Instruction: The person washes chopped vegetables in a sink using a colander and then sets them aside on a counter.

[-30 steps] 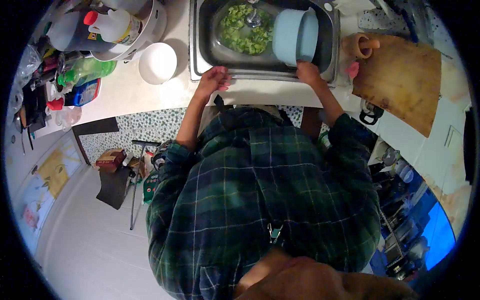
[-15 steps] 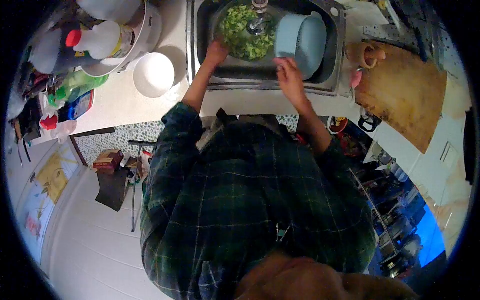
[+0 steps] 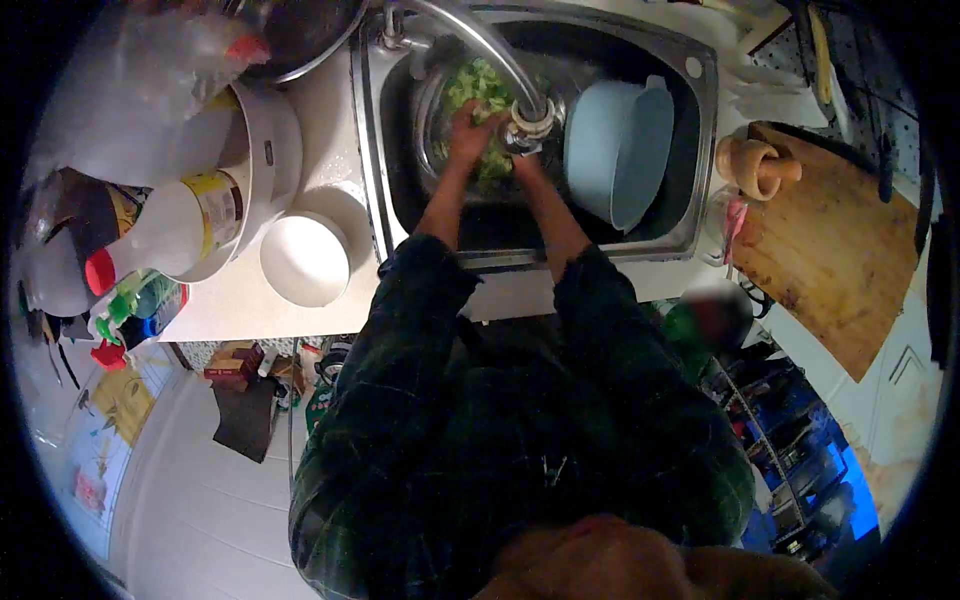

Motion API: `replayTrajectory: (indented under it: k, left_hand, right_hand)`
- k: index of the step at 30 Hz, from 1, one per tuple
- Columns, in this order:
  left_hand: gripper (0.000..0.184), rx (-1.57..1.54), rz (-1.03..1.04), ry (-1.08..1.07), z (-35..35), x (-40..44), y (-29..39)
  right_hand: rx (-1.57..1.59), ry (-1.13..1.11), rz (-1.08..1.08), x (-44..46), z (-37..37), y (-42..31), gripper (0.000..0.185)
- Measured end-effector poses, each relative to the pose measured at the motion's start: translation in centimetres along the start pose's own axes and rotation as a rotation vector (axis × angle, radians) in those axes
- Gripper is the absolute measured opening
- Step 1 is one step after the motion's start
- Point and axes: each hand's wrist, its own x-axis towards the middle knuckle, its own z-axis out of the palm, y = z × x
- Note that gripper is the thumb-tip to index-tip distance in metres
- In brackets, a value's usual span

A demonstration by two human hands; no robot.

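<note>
Chopped leafy greens (image 3: pixel 480 80) lie in a clear bowl (image 3: pixel 428 125) inside the sink. My left hand (image 3: pixel 472 135) is down among the greens, its fingers curled around some of them. Beside it, my right hand (image 3: pixel 522 162) reaches into the bowl under the faucet head (image 3: pixel 530 122), which hides most of its fingers. To the right of my hands, a light-blue basin (image 3: pixel 640 150) stands tilted in the sink.
The metal sink (image 3: pixel 705 130) is set into a pale counter. Left of it are a white bowl (image 3: pixel 305 260) and a large white tub (image 3: pixel 275 150) with bottles. On the right lie a wooden cutting board (image 3: pixel 830 240) and a wooden mortar (image 3: pixel 750 168) with a pestle.
My right hand has moved from the basin's near edge left into the bowl. My left hand has moved from the bowl's rim into the greens. The view has shifted, showing more of the faucet.
</note>
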Motion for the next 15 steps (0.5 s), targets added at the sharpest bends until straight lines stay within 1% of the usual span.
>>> replayTrajectory:
  k: [1, 2, 3, 4, 5, 6, 7, 8, 10, 11, 12, 13, 14, 15]
  left_hand:
    - [0.043, -0.101, 0.101, -0.094, -1.1, -0.8, 2.8]
    - [0.043, -0.092, 0.099, -0.094, -1.5, -0.7, 2.6]
    - [0.036, -0.056, 0.148, -0.118, -1.9, -1.0, 2.3]
    - [0.028, -0.02, 0.208, -0.143, -2.2, -0.5, 2.0]
    - [0.03, -0.037, 0.195, -0.123, -2.3, 0.6, 1.1]
    - [0.032, -0.053, 0.182, -0.104, -2.4, 1.6, 0.3]
    - [0.036, 0.084, 0.27, -0.034, -2.4, 2.7, 2.3]
    - [0.039, 0.217, 0.366, 0.043, -2.1, 4.3, 3.5]
    - [0.042, 0.223, 0.323, -0.065, 0.1, 8.0, -3.7]
    - [0.04, 0.092, 0.166, -0.048, 1.8, 8.4, -3.9]
    - [0.038, 0.045, 0.232, -0.039, 1.9, 7.9, -4.6]
    - [0.037, -0.001, 0.3, -0.033, 1.9, 7.2, -4.9]
    - [0.036, -0.045, 0.368, -0.03, 1.9, 6.6, -5.2]
    - [0.046, 0.021, 0.224, -0.15, 0.4, 4.9, -4.1]
  right_hand:
    - [0.006, 0.001, -0.008, -0.1, 0.0, -0.7, 0.045]
    - [0.017, 0.056, 0.057, -0.8, -0.1, -2.6, 0.042]
    - [0.03, 0.111, 0.128, -1.5, -0.3, -4.6, 0.04]
    - [0.04, 0.115, 0.125, -1.0, -0.6, -7.4, 0.04]
    - [-0.029, 0.176, 0.057, -0.3, -1.3, -10.6, 0.04]
    - [-0.101, 0.236, -0.006, 0.0, -1.7, -12.3, 0.041]
    - [-0.169, 0.435, -0.087, 1.3, -1.0, -12.2, 0.041]
    - [-0.166, 0.442, -0.094, 3.2, -0.4, -10.9, 0.041]
    - [-0.577, 0.427, 0.031, 5.0, 0.9, -8.5, 0.037]
    - [-0.602, 0.306, 0.186, 6.1, 1.1, -8.5, 0.036]
    - [-0.64, 0.172, 0.335, 7.2, 1.3, -8.5, 0.035]
    - [-0.192, 0.104, 0.075, 7.5, 1.7, -6.3, 0.033]
    - [-0.047, 0.056, 0.027, 5.5, 0.6, -4.1, 0.035]
    - [0.105, 0.001, -0.014, 3.4, -0.3, -4.6, 0.038]
